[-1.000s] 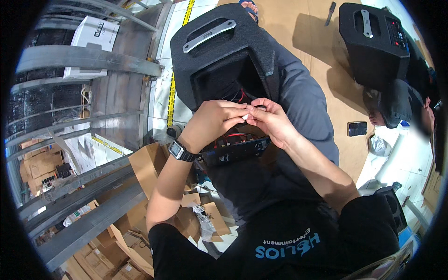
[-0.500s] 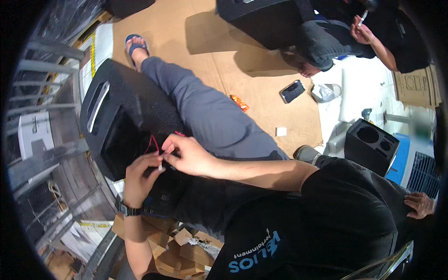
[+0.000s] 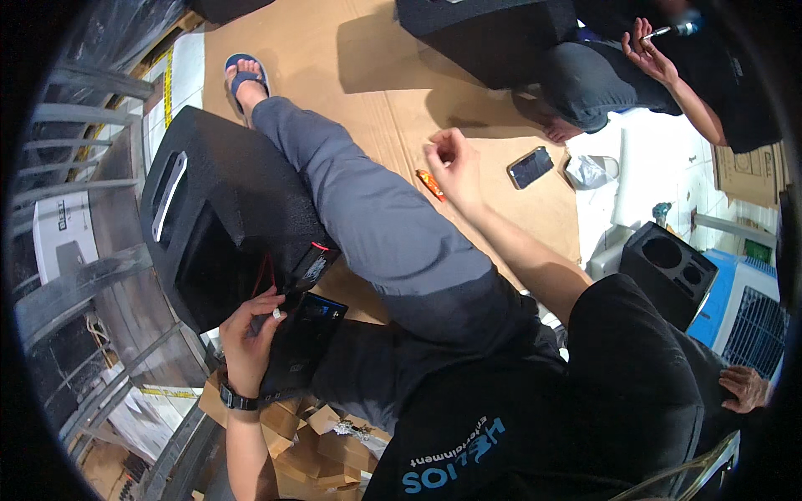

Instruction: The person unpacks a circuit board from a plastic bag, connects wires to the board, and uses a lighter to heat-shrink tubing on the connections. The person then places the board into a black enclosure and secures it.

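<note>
A big black speaker cabinet [image 3: 251, 184] lies beside my leg, with a pale handle bar on its left side. Thin red wires [image 3: 266, 271] come out at its lower edge. My left hand [image 3: 248, 334], with a black watch on the wrist, pinches a small white connector [image 3: 276, 314] beside those wires. Just right of it, a flat black panel [image 3: 305, 334] with a glossy face is by my thigh. Out over the cardboard, my right hand [image 3: 455, 167] has its fingers curled in, near an orange packet [image 3: 430, 184]. Whatever may be between those fingers is hidden.
Cardboard sheet [image 3: 376, 117] covers the floor. A phone [image 3: 530, 167] and a clear plastic bag [image 3: 591, 171] lie at right. A co-worker's hand [image 3: 652, 58] holds a tool beside another black cabinet [image 3: 484, 42]. A smaller speaker [image 3: 666, 267] stands at right, metal racks [image 3: 83, 284] at left.
My right hand has left the wires and swung up and right over the cardboard. My left hand keeps the white connector, slightly lower. The black panel now shows more.
</note>
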Motion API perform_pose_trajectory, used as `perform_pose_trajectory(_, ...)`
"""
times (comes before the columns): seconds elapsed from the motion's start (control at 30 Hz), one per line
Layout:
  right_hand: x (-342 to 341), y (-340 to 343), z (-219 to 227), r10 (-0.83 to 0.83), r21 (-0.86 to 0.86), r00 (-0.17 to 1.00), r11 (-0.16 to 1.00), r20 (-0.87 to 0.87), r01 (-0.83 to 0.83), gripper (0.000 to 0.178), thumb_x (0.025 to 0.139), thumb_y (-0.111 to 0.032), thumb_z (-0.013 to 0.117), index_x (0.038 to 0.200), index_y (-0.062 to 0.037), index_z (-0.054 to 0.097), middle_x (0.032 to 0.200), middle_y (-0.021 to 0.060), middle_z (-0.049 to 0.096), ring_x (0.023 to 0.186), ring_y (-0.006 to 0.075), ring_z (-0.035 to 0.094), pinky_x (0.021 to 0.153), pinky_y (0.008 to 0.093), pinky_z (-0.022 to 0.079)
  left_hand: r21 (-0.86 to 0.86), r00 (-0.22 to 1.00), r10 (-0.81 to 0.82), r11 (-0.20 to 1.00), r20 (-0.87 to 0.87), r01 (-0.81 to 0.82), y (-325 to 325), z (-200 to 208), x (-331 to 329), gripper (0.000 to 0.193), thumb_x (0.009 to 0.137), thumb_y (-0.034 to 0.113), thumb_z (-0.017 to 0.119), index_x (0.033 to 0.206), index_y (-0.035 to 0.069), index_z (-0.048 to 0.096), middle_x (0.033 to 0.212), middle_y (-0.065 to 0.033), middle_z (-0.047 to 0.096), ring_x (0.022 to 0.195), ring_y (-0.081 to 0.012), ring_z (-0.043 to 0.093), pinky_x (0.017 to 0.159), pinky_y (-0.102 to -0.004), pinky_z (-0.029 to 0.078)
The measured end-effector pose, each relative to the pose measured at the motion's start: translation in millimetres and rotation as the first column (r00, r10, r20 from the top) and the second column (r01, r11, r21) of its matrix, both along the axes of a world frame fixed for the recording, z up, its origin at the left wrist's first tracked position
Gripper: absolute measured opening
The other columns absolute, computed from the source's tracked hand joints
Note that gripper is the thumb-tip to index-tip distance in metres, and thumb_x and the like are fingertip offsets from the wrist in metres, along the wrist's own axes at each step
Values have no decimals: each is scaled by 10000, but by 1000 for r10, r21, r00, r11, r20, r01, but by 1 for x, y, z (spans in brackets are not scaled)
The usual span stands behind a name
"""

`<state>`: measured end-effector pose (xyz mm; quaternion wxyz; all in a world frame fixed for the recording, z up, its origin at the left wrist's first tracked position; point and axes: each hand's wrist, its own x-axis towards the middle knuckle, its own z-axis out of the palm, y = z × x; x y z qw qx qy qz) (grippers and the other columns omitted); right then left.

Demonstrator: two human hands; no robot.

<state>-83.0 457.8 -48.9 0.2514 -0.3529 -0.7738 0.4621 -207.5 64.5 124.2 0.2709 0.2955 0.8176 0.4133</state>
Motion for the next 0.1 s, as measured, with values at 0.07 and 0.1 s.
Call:
perform_pose_trajectory(0.07, 12, 25, -80, 139, 23, 893, 986, 427, -165, 333, 869, -189, 794, 1111, -21, 638, 925, 162, 729, 835, 292, 732, 755, 415, 596, 0, 1000, 7, 1000, 4, -7, -4, -1, 0, 153, 886, -61, 760, 1019, -13, 702, 1133, -159, 786, 1203, -361, 715, 1078, -444, 537)
perform_pose_trajectory(0.1, 22, 32, -124, 226, 12, 804, 960, 551, -279, 452, 851, -274, 823, 1193, -47, 634, 1020, 174, 734, 931, 342, 735, 850, 463, 599, -1, 1000, 28, 1000, 14, -28, -8, -2, 2, 153, 886, -61, 760, 1019, -13, 702, 1133, -159, 786, 1203, -361, 715, 1078, -444, 537)
